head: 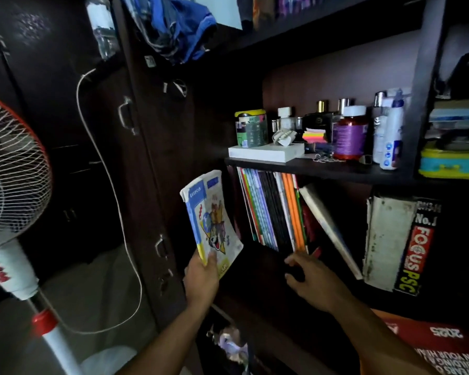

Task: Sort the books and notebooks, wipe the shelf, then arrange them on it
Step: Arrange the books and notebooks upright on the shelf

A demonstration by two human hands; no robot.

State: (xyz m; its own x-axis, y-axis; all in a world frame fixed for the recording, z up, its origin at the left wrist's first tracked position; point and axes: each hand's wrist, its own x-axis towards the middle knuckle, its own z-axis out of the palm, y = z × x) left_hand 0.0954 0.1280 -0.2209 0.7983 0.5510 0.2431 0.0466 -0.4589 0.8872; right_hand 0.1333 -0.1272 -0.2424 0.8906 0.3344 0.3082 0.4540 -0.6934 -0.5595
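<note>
My left hand (pixel 202 280) grips the lower edge of a small stack of cartoon-cover notebooks (pixel 210 217), held upright in front of the dark shelf (pixel 257 263). My right hand (pixel 313 280) reaches into that shelf with its fingers loosely curled, holding nothing, at the foot of a row of thin upright notebooks (pixel 271 209). A white book (pixel 328 226) leans against that row. At the right stand a worn white thick book (pixel 385 239) and a black "Focus PSC" book (pixel 417 247).
The shelf above (pixel 322 169) carries a white box, a tin, bottles and sticky notes. A standing fan (pixel 8 185) is at the left beside a wardrobe with a hanging white cable. An orange-red book (pixel 439 345) lies at the bottom right.
</note>
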